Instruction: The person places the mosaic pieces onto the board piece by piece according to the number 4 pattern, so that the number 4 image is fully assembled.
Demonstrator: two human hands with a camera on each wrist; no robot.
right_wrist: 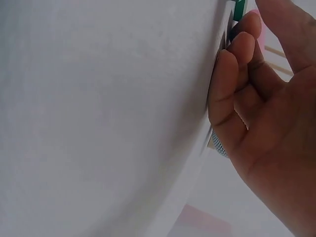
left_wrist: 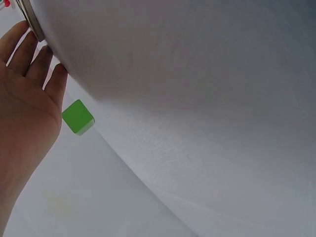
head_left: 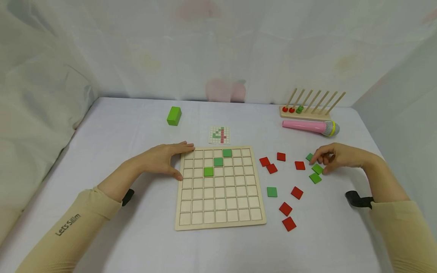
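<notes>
A wooden grid board [head_left: 221, 226] lies on the table, with three green tiles [head_left: 218, 162] in a diagonal line in its upper cells. My left hand [head_left: 160, 161] rests at the board's upper left corner, fingers straight along the top edge and thumb at the left side. To the right, my right hand [head_left: 343, 156] hovers low over several loose green tiles [head_left: 315, 178], fingers bent and thumb apart from the index finger. One light green tile shows between its thumb and fingertips. In the right wrist view, a green tile [right_wrist: 240, 10] appears beyond the fingertips.
Several red tiles [head_left: 297, 193] and a green one lie right of the board. Behind it sits a pattern card [head_left: 219, 135] showing a 4. A green block [head_left: 174, 115] stands back left. At back right are a pink microphone [head_left: 304, 126] and a pegged wooden stand [head_left: 305, 115].
</notes>
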